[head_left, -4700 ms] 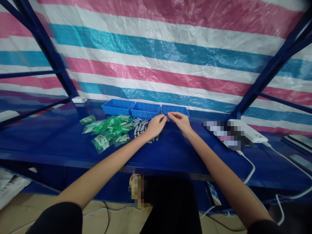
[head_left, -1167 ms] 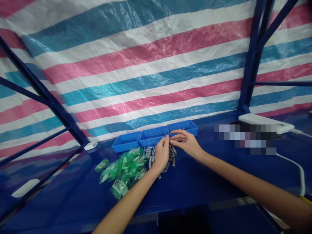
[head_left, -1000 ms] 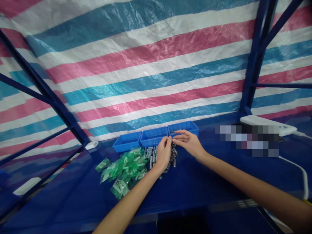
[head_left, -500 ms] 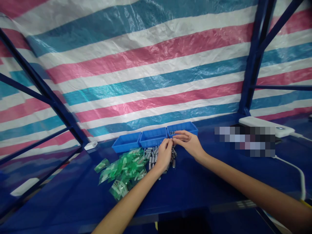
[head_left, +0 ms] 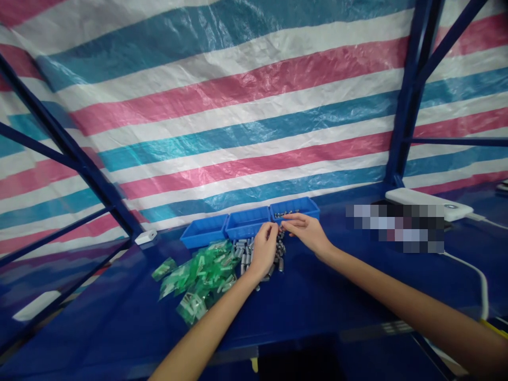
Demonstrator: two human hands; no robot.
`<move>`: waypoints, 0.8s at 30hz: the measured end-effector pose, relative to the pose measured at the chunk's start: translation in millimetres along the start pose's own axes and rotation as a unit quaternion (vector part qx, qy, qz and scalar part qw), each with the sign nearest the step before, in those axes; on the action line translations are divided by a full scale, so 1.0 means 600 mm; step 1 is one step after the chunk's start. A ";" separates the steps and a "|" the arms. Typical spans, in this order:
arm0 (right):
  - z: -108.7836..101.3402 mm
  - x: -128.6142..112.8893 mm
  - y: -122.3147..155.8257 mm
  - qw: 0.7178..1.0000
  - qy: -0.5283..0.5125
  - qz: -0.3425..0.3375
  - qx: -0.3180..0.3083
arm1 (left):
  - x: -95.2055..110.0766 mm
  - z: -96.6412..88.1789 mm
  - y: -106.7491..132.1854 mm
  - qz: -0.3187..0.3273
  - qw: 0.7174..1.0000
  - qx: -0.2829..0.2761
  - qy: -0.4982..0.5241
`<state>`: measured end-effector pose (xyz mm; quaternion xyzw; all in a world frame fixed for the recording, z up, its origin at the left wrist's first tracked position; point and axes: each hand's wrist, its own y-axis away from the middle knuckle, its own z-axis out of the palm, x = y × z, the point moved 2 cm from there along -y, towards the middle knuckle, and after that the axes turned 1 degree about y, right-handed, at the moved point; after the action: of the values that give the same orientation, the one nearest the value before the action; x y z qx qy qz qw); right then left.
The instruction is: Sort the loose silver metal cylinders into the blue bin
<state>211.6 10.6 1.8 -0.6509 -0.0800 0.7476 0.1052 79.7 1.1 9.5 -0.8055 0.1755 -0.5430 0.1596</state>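
My left hand (head_left: 265,248) is closed in a pinch over a pile of small silvery metal cylinders (head_left: 246,252); whatever its fingertips hold is too small to name. Close on its right, my right hand (head_left: 305,232) has thumb and index finger pinched together, the other fingers stretched toward the right blue bin (head_left: 313,207). What sits in that pinch cannot be made out. Small metal pieces (head_left: 282,214) lie inside that bin. Green-tinted plastic packets (head_left: 206,270) are heaped to the left of the cylinders.
A middle blue bin (head_left: 246,218) and a left blue bin (head_left: 203,228) stand in the same row. A white power bank (head_left: 428,203) with a cable (head_left: 482,280) lies right, beside a blurred-out patch. Another small white device (head_left: 145,237) sits near the left frame post (head_left: 97,185).
My hands have drawn slightly apart at the fingertips. The whole view has shifted a little, and more of the metal pieces in the right bin now show.
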 end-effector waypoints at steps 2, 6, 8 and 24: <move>-0.001 0.003 -0.001 1.000 -0.002 0.012 0.009 | 0.000 -0.001 0.000 0.029 0.997 -0.015 -0.074; -0.007 0.009 -0.006 0.999 -0.004 0.021 0.031 | 0.000 0.000 0.006 0.076 0.954 -0.048 -0.285; -0.011 0.013 -0.011 0.999 0.006 0.021 0.040 | -0.002 0.002 0.009 0.079 0.931 -0.065 -0.351; -0.057 0.030 -0.062 0.992 0.100 -0.065 0.045 | 0.003 0.003 0.020 0.122 0.872 -0.100 -0.463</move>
<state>245.0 50.6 -11.0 -0.7108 -0.0774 0.6729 0.1899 80.7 -9.9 4.9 -0.9486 0.2317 -0.0636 0.2061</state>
